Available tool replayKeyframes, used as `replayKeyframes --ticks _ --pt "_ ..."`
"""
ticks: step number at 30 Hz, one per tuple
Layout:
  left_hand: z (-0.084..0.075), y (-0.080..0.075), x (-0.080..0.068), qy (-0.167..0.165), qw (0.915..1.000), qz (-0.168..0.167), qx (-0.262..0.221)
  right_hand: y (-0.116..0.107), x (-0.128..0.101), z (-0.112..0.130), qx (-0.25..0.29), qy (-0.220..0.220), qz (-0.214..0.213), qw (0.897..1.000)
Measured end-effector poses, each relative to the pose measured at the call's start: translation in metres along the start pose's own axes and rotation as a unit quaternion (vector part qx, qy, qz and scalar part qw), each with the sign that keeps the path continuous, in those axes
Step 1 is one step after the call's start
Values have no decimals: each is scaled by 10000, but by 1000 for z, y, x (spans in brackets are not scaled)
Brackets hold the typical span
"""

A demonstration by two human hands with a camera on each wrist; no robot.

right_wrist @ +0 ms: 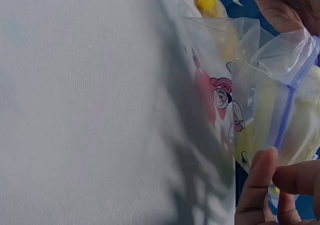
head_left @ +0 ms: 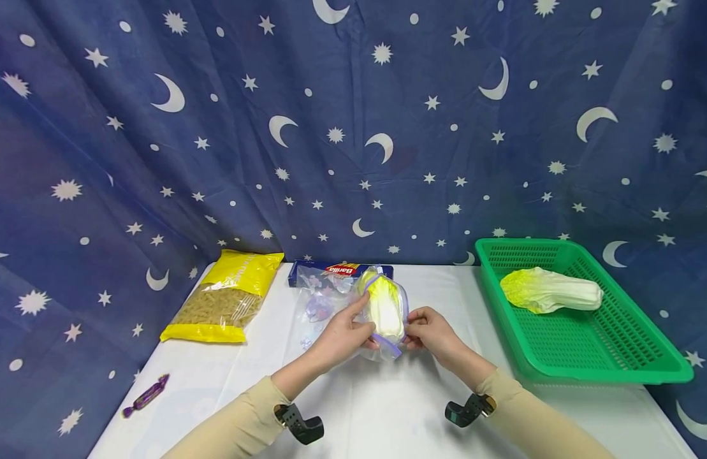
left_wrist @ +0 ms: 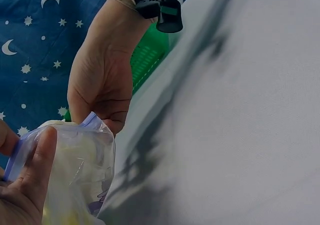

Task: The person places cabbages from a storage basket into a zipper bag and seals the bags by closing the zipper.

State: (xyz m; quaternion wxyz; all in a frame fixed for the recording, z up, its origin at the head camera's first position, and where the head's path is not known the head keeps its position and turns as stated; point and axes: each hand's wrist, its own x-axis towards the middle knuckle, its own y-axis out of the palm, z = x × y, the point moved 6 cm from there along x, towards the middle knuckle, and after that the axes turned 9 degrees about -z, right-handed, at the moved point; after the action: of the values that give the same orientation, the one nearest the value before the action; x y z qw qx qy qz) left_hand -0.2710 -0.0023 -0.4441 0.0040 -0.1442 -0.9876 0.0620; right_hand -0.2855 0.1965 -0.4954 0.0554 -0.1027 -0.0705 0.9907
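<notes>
A clear zip bag [head_left: 321, 312] with a purple zip strip and cartoon prints hangs between my two hands above the white table. Inside its parted mouth sits a napa cabbage [head_left: 386, 310], yellow-green at the top and white below. My left hand [head_left: 344, 335] grips the bag's left edge, thumb against the zip strip. On the opposite side, my right hand [head_left: 436, 335] pinches the edge near the lower right of the mouth. In the right wrist view, the right thumb and fingers hold the plastic beside the purple strip [right_wrist: 286, 115].
At right stands a green basket [head_left: 583, 357] holding another napa cabbage [head_left: 551, 290]. A yellow pasta bag [head_left: 227, 296] lies back left, a blue Barilla box [head_left: 298, 273] behind the zip bag. A purple wrapped candy [head_left: 146, 395] lies front left. A starry curtain [head_left: 353, 127] borders the table.
</notes>
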Motion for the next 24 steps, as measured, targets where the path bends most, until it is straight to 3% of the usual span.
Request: replayKeyframes --ticks 8,11,17,20,24 --pt "-8 -9 -3 146 9993 80 347 3 -6 19 -568 -656 -444 9952" --pt "-11 -13 -3 236 9978 66 623 2 -8 29 -1184 -992 -633 9860" --pt "-17 -20 -5 305 9921 42 1216 3 -11 45 -2332 -1636 -804 9552" --pt "-19 -24 -6 286 9910 36 1308 6 -12 50 -2617 -1829 -764 9446" --pt "-19 -29 -5 114 9939 5 1093 8 -14 57 -2694 -1964 -699 9402"
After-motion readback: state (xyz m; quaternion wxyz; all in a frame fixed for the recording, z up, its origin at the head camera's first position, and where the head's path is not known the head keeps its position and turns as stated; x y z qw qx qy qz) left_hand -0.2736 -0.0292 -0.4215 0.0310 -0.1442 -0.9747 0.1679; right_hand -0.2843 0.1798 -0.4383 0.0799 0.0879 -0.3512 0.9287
